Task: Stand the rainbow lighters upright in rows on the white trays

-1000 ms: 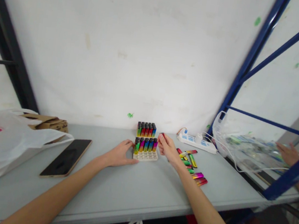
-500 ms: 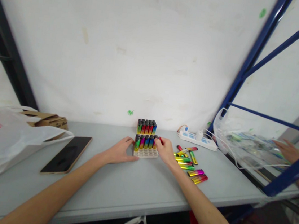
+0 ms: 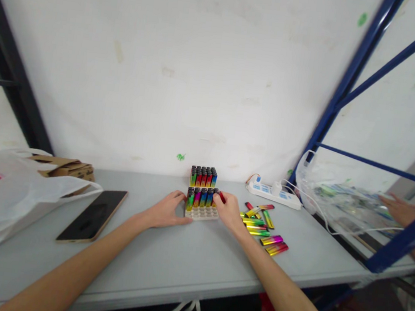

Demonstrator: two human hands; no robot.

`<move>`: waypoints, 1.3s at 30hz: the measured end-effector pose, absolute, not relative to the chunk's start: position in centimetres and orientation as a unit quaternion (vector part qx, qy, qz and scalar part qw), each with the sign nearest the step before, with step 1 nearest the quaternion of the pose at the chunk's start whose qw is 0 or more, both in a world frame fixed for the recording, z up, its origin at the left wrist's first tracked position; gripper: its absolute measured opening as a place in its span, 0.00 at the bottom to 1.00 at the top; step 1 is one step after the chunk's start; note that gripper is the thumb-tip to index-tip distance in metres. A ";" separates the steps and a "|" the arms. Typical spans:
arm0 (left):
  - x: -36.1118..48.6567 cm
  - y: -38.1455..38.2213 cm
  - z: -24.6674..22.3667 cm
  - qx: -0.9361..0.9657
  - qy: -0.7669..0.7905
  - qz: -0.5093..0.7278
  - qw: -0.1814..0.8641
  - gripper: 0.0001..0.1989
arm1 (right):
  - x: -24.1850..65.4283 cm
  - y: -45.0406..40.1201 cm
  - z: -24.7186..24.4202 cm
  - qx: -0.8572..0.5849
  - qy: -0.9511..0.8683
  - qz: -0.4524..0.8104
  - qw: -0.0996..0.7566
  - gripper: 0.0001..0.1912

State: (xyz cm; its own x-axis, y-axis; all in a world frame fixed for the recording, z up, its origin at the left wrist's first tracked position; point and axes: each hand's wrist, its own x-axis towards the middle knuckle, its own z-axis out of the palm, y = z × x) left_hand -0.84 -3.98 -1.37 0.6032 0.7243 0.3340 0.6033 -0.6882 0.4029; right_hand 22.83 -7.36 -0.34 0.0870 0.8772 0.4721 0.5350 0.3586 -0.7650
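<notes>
A pale tray with round holes (image 3: 202,214) lies on the table, its front holes bare. Upright lighters (image 3: 202,198) with black tops and shiny multicoloured bodies fill rows in its rear part. Flat against the tray's left side is my left hand (image 3: 167,210), open, its thumb at the front corner and its fingers apart. My right hand (image 3: 226,209) is closed on a red lighter (image 3: 222,196) at the right end of the standing row; the hand hides most of that lighter. Behind stands another block of upright lighters (image 3: 204,177).
Several loose lighters (image 3: 257,223) lie to the right. Farther back is a white power strip (image 3: 274,194) with cables. A phone (image 3: 92,216), a white plastic bag (image 3: 5,201) and brown cardboard (image 3: 64,165) are on the left. Another person's hand (image 3: 399,209) shows beyond the blue frame (image 3: 350,100).
Almost nothing differs. My right hand has shifted very slightly at the tray's right end, still on the red lighter; my left hand keeps its place.
</notes>
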 end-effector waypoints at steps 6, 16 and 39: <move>-0.8 -3.9 -1.4 0.887 0.371 0.245 0.122 0.28 | 23.0 -7.7 0.1 -0.507 -0.689 0.169 0.490 0.22; -0.9 -3.7 -1.9 0.887 0.371 0.249 0.118 0.28 | 23.6 -8.1 0.5 -0.441 -0.815 0.044 0.373 0.21; -0.9 -3.8 -1.5 0.892 0.370 0.230 0.122 0.28 | 20.2 -8.4 1.0 -0.564 -0.814 -0.038 0.137 0.21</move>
State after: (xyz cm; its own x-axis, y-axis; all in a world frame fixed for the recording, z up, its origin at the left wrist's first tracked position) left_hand -0.90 -3.77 -1.53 0.6208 0.7158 0.3197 0.6035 -0.6966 0.3880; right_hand 20.20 -8.36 0.97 -0.3273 0.9070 0.2651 0.9277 0.3617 -0.0920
